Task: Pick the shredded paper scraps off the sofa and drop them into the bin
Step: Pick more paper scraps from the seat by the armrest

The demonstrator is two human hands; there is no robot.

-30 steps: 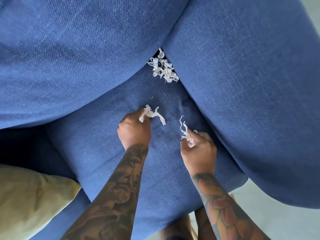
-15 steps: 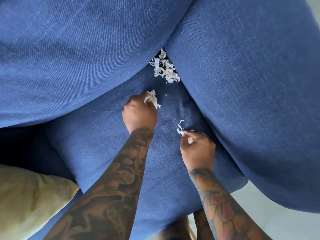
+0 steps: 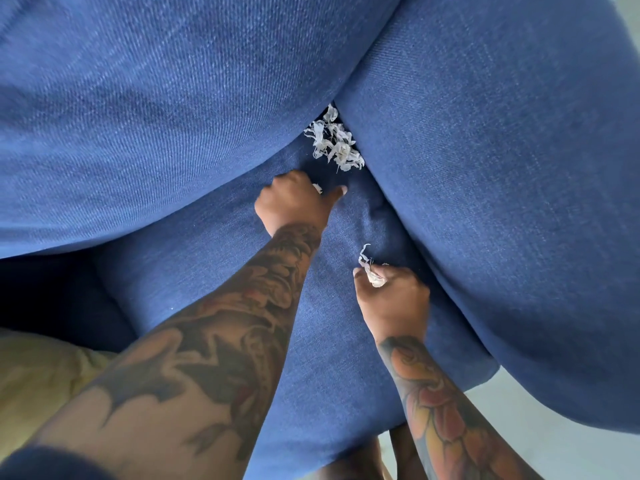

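Tattooed forearms over blue sofa seat [image 3: 214,289], right hand [image 3: 391,299] near, clenched on a paper wad [image 3: 374,277], left hand [image 3: 294,202] farther, fist holding scraps, loose scrap pile [image 3: 334,143] far in the cushion corner.

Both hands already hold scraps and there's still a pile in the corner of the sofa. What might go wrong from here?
1. The scrap pile sits at the gap where the sofa cushions meet; a clumsy grab may push shreds into it.
2. The left hand already holds paper, so opening it for more could drop some.
3. Strips stick out of the right hand and could fall on the way to the bin, which isn't in view.
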